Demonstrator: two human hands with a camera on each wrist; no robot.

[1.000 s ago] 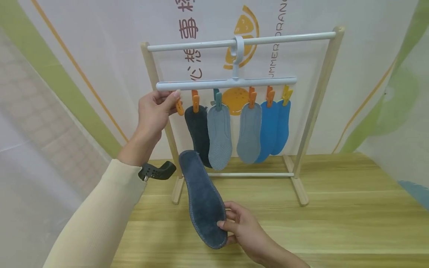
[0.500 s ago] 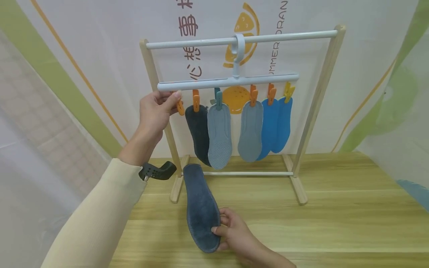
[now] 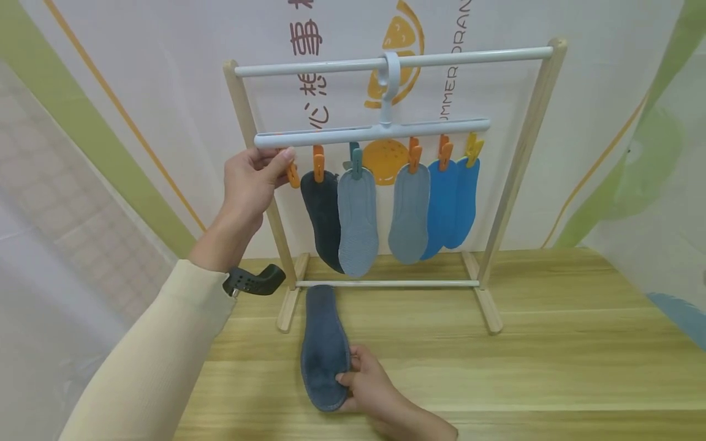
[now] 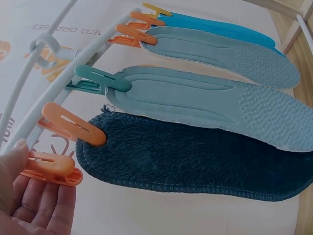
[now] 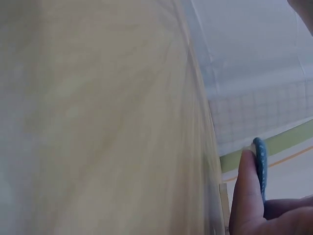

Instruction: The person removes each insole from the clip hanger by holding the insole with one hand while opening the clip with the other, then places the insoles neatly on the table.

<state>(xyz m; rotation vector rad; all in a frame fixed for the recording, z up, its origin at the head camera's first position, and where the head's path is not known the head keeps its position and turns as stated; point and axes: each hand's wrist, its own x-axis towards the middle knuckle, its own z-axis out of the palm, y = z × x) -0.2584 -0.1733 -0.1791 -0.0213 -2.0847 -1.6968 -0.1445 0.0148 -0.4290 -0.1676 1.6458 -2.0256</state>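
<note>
At the left end of a pale blue hanger [image 3: 325, 135], my left hand [image 3: 250, 180] pinches an orange clothespin [image 3: 293, 176]. The left wrist view shows the thumb on top of this orange clothespin [image 4: 54, 164] and the fingers beneath, with no insole in it. Low in front of the rack, my right hand [image 3: 371, 386] grips a dark blue fuzzy insole [image 3: 324, 355] by its wider end, thumb on its face. Its narrower end points toward the rack. Only the edge of that insole [image 5: 261, 169] shows in the right wrist view.
Clothespins hold a dark insole [image 3: 322, 220], two grey-blue insoles [image 3: 357, 226] and bright blue insoles [image 3: 466, 202] on the hanger. It hooks over the top bar of a wooden-legged rack [image 3: 518, 165], standing on a wood-grain table [image 3: 551, 367] before a printed curtain.
My right hand has brought the dark blue insole down and to the left, turning it more upright in the head view. My left hand stays on the orange clothespin.
</note>
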